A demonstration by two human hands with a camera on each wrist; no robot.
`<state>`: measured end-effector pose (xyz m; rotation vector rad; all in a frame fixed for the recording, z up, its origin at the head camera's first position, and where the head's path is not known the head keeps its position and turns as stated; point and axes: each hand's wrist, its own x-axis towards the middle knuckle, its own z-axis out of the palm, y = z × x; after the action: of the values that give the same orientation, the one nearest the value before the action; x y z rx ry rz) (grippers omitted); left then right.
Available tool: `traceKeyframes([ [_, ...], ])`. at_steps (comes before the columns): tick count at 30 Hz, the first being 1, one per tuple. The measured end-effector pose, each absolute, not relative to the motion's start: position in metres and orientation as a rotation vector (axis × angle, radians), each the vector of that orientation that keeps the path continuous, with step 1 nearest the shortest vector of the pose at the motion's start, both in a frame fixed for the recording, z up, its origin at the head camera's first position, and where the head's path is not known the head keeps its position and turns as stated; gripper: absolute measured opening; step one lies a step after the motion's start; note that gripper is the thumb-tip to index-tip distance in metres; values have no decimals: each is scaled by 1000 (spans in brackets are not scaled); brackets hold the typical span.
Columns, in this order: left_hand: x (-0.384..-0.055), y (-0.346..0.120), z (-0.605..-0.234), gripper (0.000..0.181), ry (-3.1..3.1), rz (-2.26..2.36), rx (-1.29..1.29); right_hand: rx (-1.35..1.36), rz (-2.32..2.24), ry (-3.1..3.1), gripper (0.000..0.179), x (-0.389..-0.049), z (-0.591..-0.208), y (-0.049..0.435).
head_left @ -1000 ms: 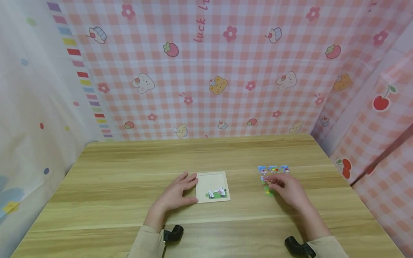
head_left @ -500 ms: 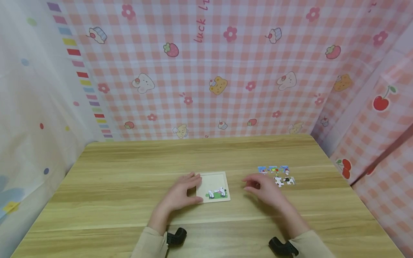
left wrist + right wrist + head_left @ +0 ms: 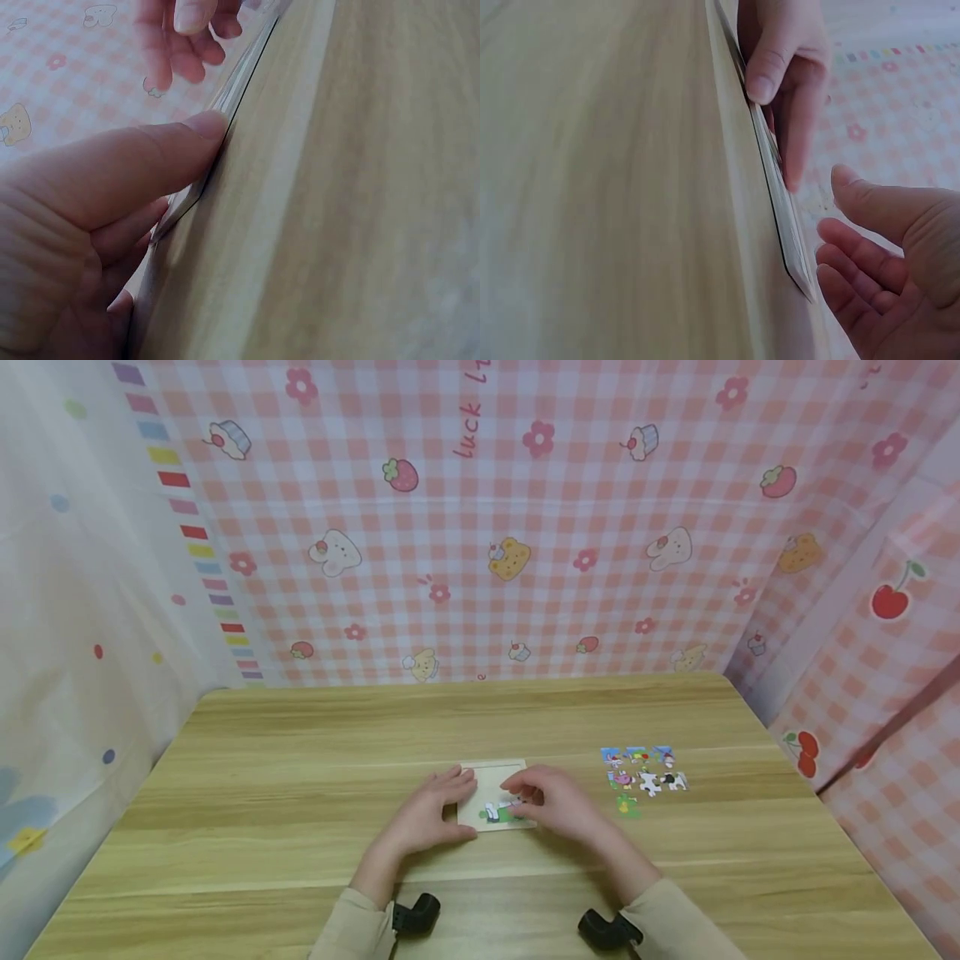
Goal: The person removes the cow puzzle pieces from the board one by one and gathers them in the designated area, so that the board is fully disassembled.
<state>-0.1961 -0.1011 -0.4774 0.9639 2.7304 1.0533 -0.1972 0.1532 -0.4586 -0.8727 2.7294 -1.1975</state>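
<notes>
A square wooden puzzle board [image 3: 489,776] lies flat on the table. Joined puzzle pieces [image 3: 501,814] with white animal legs on green sit along its lower part. My left hand [image 3: 426,810] holds the board's left side, its thumb [image 3: 172,154] against the near edge and fingers at the upper left. Over the right part hovers my right hand [image 3: 558,802], partly covering the pieces. In the right wrist view nothing shows between that hand's thumb [image 3: 870,202] and loosely bent fingers.
Several loose puzzle pieces [image 3: 648,783] lie in rows to the right of the board, with a green-and-yellow piece [image 3: 627,807] nearest me. A checked curtain [image 3: 450,610] hangs behind the wooden table [image 3: 300,735].
My right hand has moved left from the loose pieces to above the board, uncovering them. My left hand has shifted slightly right along the board's left side.
</notes>
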Motion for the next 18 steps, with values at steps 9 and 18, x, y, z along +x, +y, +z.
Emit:
traceKeyframes([
  [9,-196,-102,-476,66,2701,1038,987,-929,-1127,2728,23,-200,-463,138],
  [18,-196,-103,-476,65,2696,1028,982,-876,-1064,2741,25,-200,-466,131],
])
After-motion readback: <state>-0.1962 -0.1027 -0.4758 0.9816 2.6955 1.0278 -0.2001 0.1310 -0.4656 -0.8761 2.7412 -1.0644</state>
